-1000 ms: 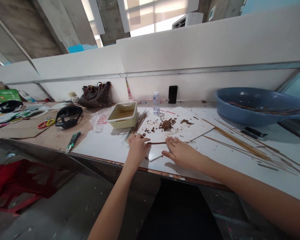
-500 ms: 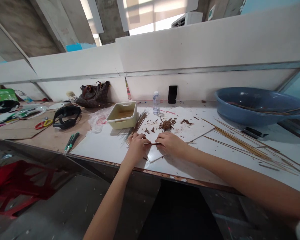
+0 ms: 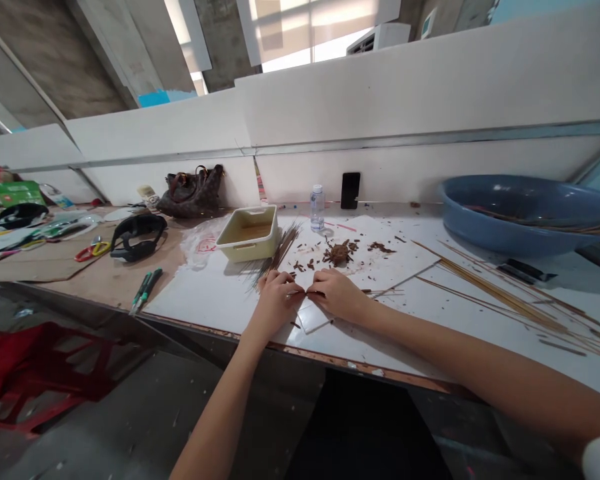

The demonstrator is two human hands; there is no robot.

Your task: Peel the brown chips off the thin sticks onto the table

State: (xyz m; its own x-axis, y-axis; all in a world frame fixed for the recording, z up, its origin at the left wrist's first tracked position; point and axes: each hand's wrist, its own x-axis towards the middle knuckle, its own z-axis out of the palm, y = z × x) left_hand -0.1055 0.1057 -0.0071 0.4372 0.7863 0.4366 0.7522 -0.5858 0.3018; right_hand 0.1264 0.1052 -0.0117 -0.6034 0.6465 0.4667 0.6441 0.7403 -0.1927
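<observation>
My left hand (image 3: 277,303) and my right hand (image 3: 337,295) meet at their fingertips over a white board (image 3: 365,270) on the workbench. Between them they pinch a thin brown stick (image 3: 305,292), mostly hidden by my fingers. Just beyond my left hand, a bundle of thin brown sticks (image 3: 280,257) fans out on the white surface. A small heap of dark brown shavings (image 3: 339,253) lies on the board, above my right hand, with scattered bits around it.
A cream plastic tray (image 3: 247,233) stands left of the sticks. Behind it are a water bottle (image 3: 317,208) and an upright phone (image 3: 350,191). A blue basin (image 3: 510,217) holding sticks sits at the right, with long loose sticks (image 3: 495,297) in front. Goggles (image 3: 137,237) and scissors (image 3: 93,249) lie left.
My right hand has slid left from well apart to meet my left hand. The brown stick between them is now almost covered by my fingers. The view has shifted slightly.
</observation>
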